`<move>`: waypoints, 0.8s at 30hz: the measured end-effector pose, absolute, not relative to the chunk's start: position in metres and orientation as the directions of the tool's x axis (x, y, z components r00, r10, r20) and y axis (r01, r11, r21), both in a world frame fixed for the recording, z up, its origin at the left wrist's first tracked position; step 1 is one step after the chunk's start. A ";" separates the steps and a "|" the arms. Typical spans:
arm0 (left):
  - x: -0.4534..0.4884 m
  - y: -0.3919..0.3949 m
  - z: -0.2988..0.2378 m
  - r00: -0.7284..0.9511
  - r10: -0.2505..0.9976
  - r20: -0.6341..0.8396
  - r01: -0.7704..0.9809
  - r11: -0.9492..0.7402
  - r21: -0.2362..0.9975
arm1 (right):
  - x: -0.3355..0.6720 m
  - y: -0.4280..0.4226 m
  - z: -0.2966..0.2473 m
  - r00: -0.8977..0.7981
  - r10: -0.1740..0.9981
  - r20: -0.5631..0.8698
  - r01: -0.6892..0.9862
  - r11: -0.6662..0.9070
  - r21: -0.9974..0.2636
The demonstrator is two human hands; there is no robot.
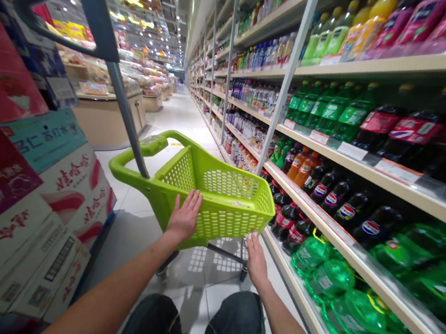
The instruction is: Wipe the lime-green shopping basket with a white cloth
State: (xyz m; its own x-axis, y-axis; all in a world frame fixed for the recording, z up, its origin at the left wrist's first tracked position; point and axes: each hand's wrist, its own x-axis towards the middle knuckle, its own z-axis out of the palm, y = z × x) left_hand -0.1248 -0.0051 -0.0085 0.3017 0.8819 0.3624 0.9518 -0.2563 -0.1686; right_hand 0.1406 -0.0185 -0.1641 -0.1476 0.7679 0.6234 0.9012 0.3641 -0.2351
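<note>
A lime-green plastic shopping cart with perforated sides stands before me, turned sideways across the aisle. My left hand lies on its near side wall, fingers stretched out and held together. Just below the basket's near right corner is my right hand, its fingers extended; I cannot tell whether the fingertips touch the plastic. Neither hand grips anything. Part of the basket floor shows through the opening, with something small and flat on it that I cannot make out. My bent knees are below the cart.
To the right, a long shelf carries rows of soda bottles, with large green bottles at the bottom. Stacked drink cartons crowd the left. A grey cart handle pole rises at upper left. The tiled aisle runs away behind the cart.
</note>
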 end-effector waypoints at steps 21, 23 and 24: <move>-0.128 -0.033 -0.041 0.389 0.847 0.362 0.919 -0.334 -0.207 | 0.087 0.010 -0.106 -0.278 0.627 0.728 0.871 0.484 -0.084; -0.133 -0.039 -0.043 0.389 0.859 0.332 0.919 -0.337 -0.204 | 0.087 0.003 -0.128 -0.330 0.663 0.672 0.863 0.501 -0.070; -0.138 -0.041 -0.045 0.386 0.866 0.318 0.920 -0.335 -0.204 | 0.088 -0.002 -0.140 -0.358 0.682 0.637 0.854 0.515 -0.071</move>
State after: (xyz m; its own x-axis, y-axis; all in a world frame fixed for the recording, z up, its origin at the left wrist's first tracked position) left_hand -0.1375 -0.0413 -0.0448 0.3857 0.8661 0.3181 0.9199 -0.3347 -0.2041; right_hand 0.0876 -0.0019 -0.1396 -0.3580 0.6823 0.6375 0.8544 0.5147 -0.0710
